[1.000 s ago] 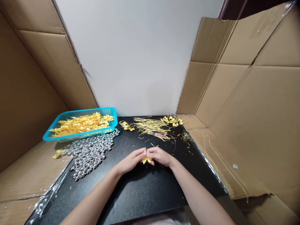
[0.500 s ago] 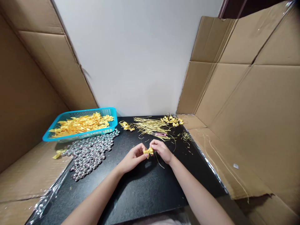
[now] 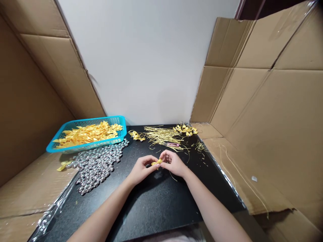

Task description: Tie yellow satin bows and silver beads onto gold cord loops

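Over the middle of the black table (image 3: 151, 208), a small yellow ribbon bow (image 3: 156, 162) is pinched between my two hands. My left hand (image 3: 143, 169) grips it from the left with thumb and fingers. From the right, the thumb and fingertips of my right hand (image 3: 174, 163) close on the bow's other side. A thin gold cord (image 3: 173, 176) trails below my right hand; where it joins the bow is hidden. Beyond the hands lies a pile of cut gold cords (image 3: 161, 134), with pink-handled thread snips (image 3: 173, 145) on its near edge.
A blue basket (image 3: 85, 147) of yellow bows stands at the left, beside many silver beads (image 3: 97, 166). Beaded bows lie in a small group (image 3: 137, 135) and a larger heap (image 3: 185, 129) at the back. Cord scraps (image 3: 200, 147) lie right. Cardboard walls (image 3: 272, 111) flank the table.
The bow has turned and tilted between my fingers, so less of its face shows. My right fingertips have shifted slightly left, closer to my left hand.
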